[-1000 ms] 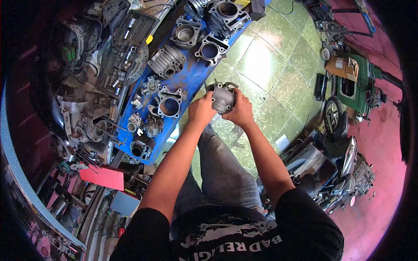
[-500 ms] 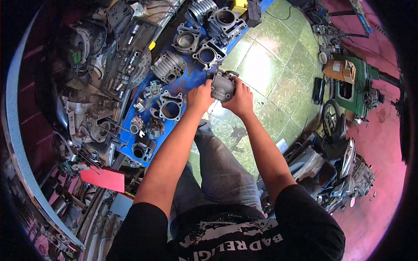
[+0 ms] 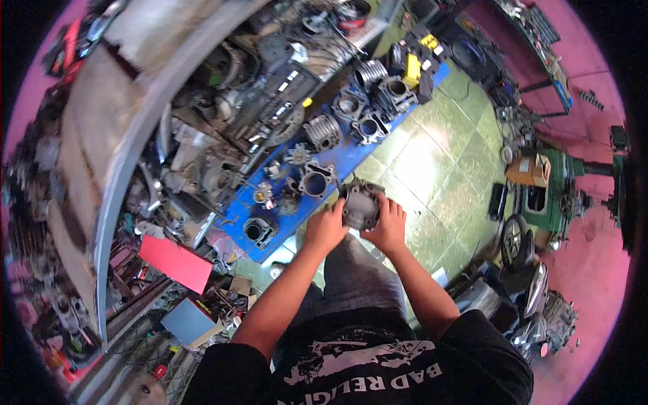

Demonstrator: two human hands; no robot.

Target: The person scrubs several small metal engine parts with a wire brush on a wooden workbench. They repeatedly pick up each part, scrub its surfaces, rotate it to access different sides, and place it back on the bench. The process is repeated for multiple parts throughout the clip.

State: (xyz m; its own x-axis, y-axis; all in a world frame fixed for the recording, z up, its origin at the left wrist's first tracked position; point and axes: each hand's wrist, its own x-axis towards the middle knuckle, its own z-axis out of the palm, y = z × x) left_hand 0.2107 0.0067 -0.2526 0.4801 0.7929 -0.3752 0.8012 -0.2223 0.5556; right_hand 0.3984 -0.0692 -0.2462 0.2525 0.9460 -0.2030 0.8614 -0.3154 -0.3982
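Between both hands I hold a grey metal engine cylinder head [image 3: 362,206], in front of my legs and beside the edge of a blue bench [image 3: 286,225]. My left hand [image 3: 327,231] is closed on its left side with the thumb along it. My right hand [image 3: 389,226] grips the right side. The casting's underside is hidden from me. Nearest to the left hand on the bench lies a cylinder block [image 3: 329,174] with a large round bore. A smaller cylinder [image 3: 259,231] stands near the bench's close end.
A finned cylinder [image 3: 322,132] and several more cylinder blocks [image 3: 373,128] lie farther up the bench. Left of it sits a cluttered socket tool tray [image 3: 277,101]. Green tiled floor [image 3: 439,169] extends right, toward a green machine [image 3: 538,200] with a cardboard box [image 3: 528,170].
My view has swung left, so the bench and hands appear lower in the picture. The cylinder head is tilted differently, and both hands stay on it.
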